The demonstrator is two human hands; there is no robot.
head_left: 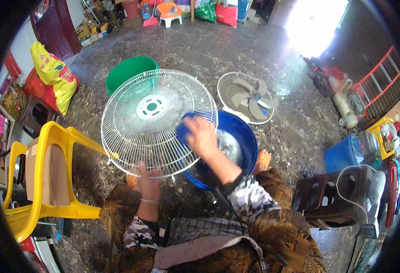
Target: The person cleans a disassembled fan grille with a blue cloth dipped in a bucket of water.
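A round white wire fan guard [151, 107] is held up at a tilt, its near rim toward me. My left hand [149, 182] grips that rim from below, with the fingers partly behind the wires. Over the guard's right side lies my right hand [203, 138], fingers bent on a blue cloth [182, 132] pressed against the wires. The cloth's exact shape is partly hidden. Under the guard's right edge stands a blue basin [251, 141] with water in it. Beyond the basin, a fan's grey blades [256, 104] rest in a second wire guard [225, 84] on the floor.
A green basin [129, 68] sits behind the guard. To my left stands a yellow chair [50, 173] with a cardboard box [50, 175]. A dark stool [332, 193] with a white fan part on it is at right, near a blue bucket [341, 152]. A red ladder [382, 77] leans farther off.
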